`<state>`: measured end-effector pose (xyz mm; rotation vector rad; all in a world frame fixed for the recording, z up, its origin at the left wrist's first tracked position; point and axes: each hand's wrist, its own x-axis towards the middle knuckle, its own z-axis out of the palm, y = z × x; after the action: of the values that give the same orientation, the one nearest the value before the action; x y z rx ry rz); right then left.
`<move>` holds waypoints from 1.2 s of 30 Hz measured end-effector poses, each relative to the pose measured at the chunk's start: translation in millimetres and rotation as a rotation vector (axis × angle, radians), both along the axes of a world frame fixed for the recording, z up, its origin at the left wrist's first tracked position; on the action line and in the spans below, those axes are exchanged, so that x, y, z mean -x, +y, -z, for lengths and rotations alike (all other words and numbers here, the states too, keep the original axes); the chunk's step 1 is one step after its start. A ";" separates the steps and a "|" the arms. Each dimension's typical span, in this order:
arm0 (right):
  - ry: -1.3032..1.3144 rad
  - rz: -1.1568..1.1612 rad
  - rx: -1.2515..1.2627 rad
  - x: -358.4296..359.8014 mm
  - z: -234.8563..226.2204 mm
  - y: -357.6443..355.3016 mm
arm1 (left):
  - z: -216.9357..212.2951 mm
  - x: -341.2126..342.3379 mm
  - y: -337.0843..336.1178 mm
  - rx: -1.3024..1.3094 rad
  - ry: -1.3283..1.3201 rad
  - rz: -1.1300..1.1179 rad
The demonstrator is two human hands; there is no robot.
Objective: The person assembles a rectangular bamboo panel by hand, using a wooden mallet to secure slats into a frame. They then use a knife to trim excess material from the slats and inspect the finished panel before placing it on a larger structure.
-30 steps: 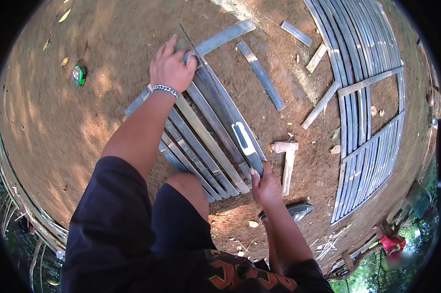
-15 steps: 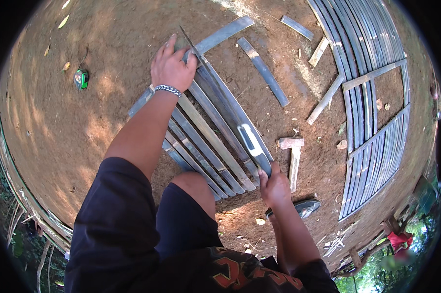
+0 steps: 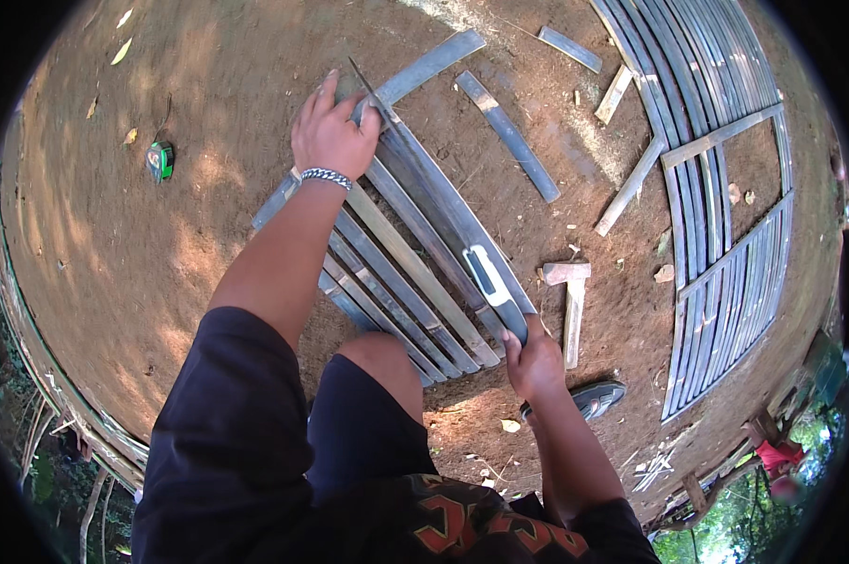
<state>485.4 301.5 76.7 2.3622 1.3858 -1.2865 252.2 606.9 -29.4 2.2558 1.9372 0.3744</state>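
Several long grey bamboo slats [image 3: 415,273] lie side by side on the dirt in front of my knee. My left hand [image 3: 330,132], with a metal bracelet on the wrist, rests on their far ends, its thumb hooked around a thin slat [image 3: 401,141]. My right hand [image 3: 534,362] grips the dark handle of a broad-bladed knife [image 3: 488,277]. The blade lies on the rightmost slats near their close end.
A wooden mallet [image 3: 570,296] lies on the ground just right of the knife, with a shoe [image 3: 589,399] below it. Loose slat offcuts [image 3: 507,136] lie beyond. A large bamboo panel [image 3: 725,188] covers the right side. A green tape measure [image 3: 160,160] sits at the left.
My right hand and the knife have shifted slightly right and toward me along the slats. My left hand stays on the far ends.
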 end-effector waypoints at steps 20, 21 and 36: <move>0.039 0.040 -0.002 1.3 -11.0 -8.7 | -2.0 -4.9 0.5 0.015 -0.037 -0.003; 0.044 0.037 0.013 3.0 -6.6 -5.7 | -1.4 -4.3 -2.6 0.018 -0.015 0.001; 0.014 0.028 -0.019 15.2 -0.2 27.5 | 2.6 -2.2 2.3 -0.130 -0.094 -0.010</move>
<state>470.2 328.9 76.9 2.3972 1.3797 -1.3058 254.4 609.2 -32.0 2.2614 1.9307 0.6126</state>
